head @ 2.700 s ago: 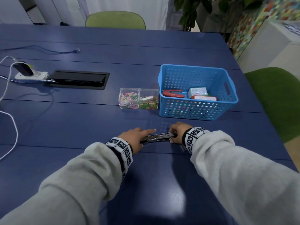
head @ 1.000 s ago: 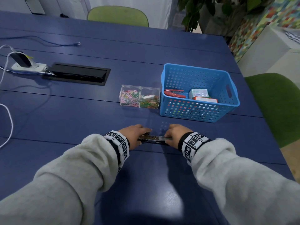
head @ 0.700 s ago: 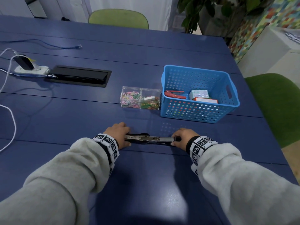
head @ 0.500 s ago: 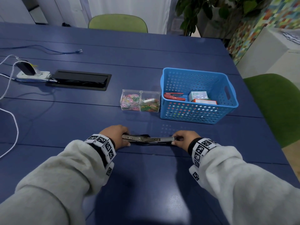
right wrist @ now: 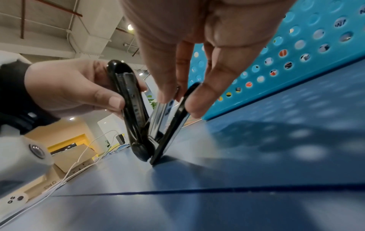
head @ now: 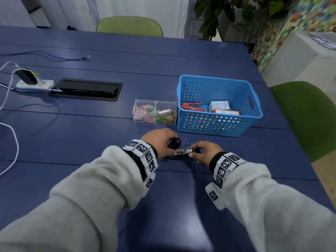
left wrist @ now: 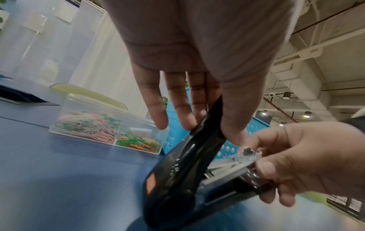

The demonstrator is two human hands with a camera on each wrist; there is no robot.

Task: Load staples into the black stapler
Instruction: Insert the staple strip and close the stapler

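The black stapler (head: 179, 151) stands hinged open on the blue table (head: 91, 135), close in front of me. My left hand (head: 171, 144) grips its black top cover (left wrist: 189, 156) between thumb and fingers and holds it raised at an angle. My right hand (head: 194, 152) pinches the front end of the metal magazine (left wrist: 233, 167) and the black base under it. In the right wrist view the cover (right wrist: 128, 96), the magazine (right wrist: 160, 117) and the base (right wrist: 173, 125) fan apart from the hinge on the table. I cannot tell whether staples lie in the magazine.
A blue basket (head: 214, 78) behind the hands holds a red stapler (head: 191, 107) and small boxes (head: 219, 106). A clear box of coloured paper clips (head: 154, 111) stands to its left. Far left are a cable hatch (head: 87, 89), a power strip (head: 34, 83) and white cables.
Half a second ago the stapler lay spread flat between my hands. My left hand has swung the top cover up and to the right, and the hands are closer together.
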